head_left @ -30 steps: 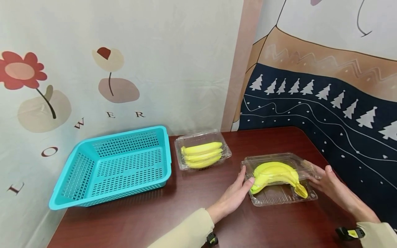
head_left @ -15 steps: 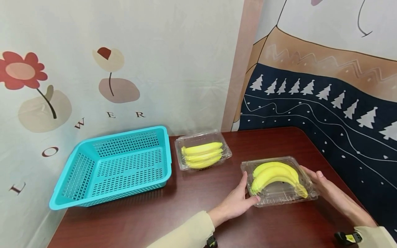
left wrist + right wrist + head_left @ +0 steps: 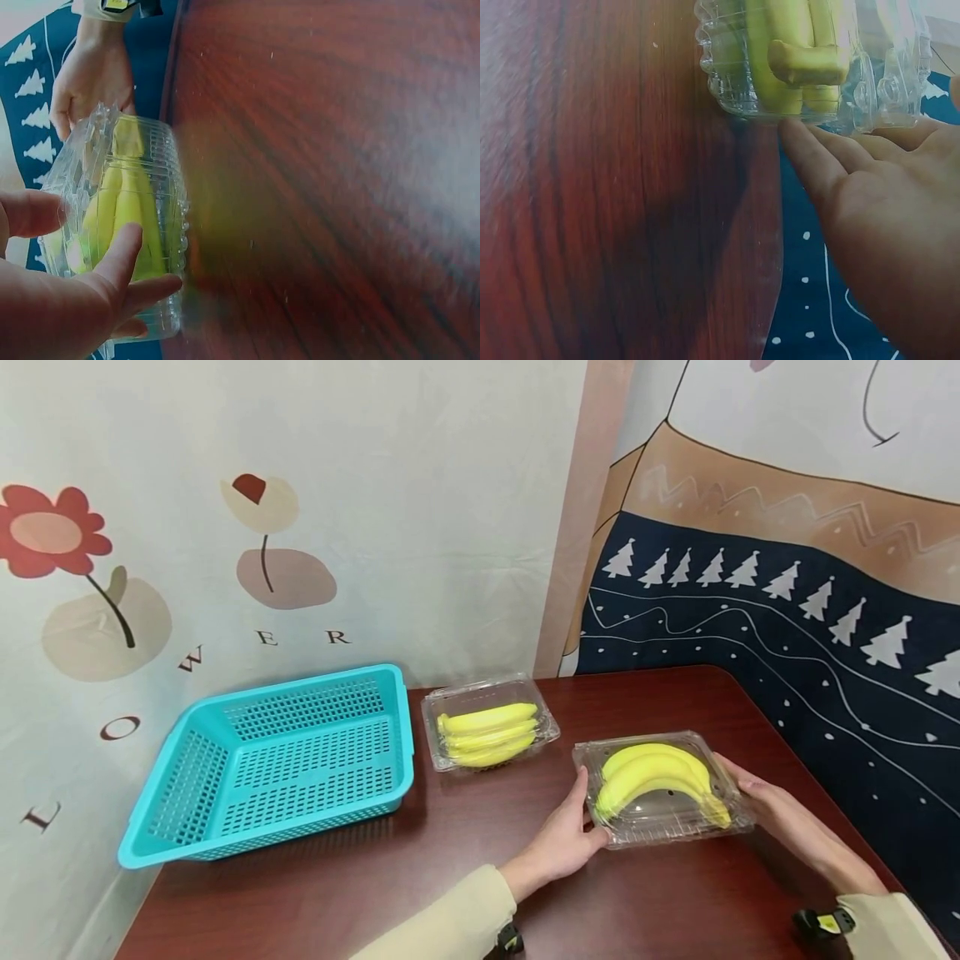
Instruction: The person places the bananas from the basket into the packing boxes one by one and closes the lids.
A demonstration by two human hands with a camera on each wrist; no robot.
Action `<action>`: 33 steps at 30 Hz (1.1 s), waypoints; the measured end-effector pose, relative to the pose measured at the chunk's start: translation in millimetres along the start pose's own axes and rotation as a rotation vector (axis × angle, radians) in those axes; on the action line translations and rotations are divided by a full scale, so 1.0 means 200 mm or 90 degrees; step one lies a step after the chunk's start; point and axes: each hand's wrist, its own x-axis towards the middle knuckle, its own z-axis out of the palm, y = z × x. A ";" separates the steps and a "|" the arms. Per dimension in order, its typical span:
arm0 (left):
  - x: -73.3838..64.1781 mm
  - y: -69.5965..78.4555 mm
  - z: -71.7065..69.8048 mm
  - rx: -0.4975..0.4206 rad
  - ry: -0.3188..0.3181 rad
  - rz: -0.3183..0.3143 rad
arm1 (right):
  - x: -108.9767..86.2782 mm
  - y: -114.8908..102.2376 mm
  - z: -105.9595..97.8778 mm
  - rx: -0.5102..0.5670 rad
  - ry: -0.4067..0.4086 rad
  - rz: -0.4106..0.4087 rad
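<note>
A clear plastic clamshell box point(image 3: 663, 831) with a bunch of yellow bananas point(image 3: 652, 777) inside lies between both hands at the table's right side. My left hand point(image 3: 558, 839) grips its left end; in the left wrist view the thumb lies on the upper side and the other fingers cross the end. My right hand point(image 3: 795, 822) touches the right end; the right wrist view shows straight fingers against that end. The lid is down over the bananas. Whether the box rests on the table or hangs just above it, I cannot tell.
A second clear clamshell box point(image 3: 435, 710) with bananas point(image 3: 487, 735) stands at the back of the dark red table point(image 3: 480, 860). Left of it is a turquoise perforated basket point(image 3: 401, 727). Printed curtains point(image 3: 442, 510) border the table behind and at the right.
The lid has come down over the bananas. Since half a second ago the box has moved slightly left and back, with both hands following it.
</note>
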 end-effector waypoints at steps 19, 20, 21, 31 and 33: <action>0.04 -0.03 -0.05 0.114 0.065 0.020 | 0.04 0.02 0.01 -0.011 0.023 0.014; 0.03 -0.03 -0.05 0.121 0.068 0.016 | 0.04 0.02 0.01 -0.021 0.031 0.025; 0.03 -0.03 -0.05 0.128 0.071 0.010 | 0.03 0.02 0.01 -0.039 0.039 0.033; 0.01 -0.02 -0.05 0.154 0.084 -0.024 | -0.02 0.05 0.01 -0.216 0.082 0.024; 0.01 -0.02 -0.05 0.159 0.079 -0.023 | -0.03 0.05 0.01 -0.234 0.086 0.037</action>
